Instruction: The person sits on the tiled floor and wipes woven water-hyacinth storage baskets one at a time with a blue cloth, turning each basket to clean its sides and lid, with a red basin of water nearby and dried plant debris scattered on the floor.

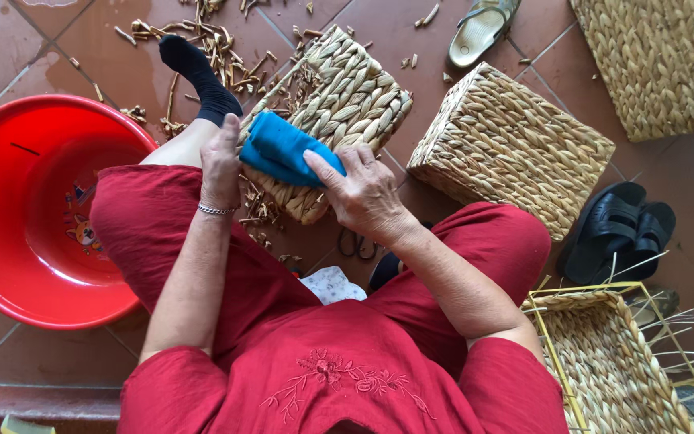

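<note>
Both my hands on rolled blue cloth [283, 150]: left hand [220, 165] clamps its end, right hand [361, 191] presses it against woven straw basket [339, 104].

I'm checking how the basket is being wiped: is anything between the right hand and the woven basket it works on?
Yes. A folded blue cloth lies between the right hand and the woven basket. The left hand rests at the basket's near-left edge.
</note>
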Motion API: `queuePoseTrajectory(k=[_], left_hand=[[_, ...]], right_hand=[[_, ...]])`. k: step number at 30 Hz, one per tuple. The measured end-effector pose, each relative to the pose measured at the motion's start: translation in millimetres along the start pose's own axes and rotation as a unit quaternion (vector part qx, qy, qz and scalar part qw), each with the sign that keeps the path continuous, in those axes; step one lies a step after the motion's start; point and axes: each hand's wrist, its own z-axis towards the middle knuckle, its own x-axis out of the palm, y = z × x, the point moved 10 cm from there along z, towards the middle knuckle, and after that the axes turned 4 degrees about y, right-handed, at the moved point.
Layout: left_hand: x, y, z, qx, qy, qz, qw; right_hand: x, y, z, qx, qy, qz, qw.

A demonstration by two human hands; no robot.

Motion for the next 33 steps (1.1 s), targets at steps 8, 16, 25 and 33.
queuePoseTrajectory(k=[8, 16, 25, 33], left_hand=[[2, -18, -6, 0.035, 0.055, 0.122, 0.990], [-12, 4, 5, -0.035, 0.039, 0.044, 0.998], [-1, 1, -4, -0.018, 0.059, 0.004, 0.998], [-15, 12, 0, -0.027, 0.013, -0.035, 0.999]], right_hand=[[-20, -83, 20, 0.108, -0.099, -0.167, 0.975], [7, 46, 7, -0.074, -0.063, -0.033, 0.995], [-3, -61, 18, 0.047, -0.110, -0.186, 0.975], [8, -6, 25, 0.044, -0.007, -0.215, 0.976]])
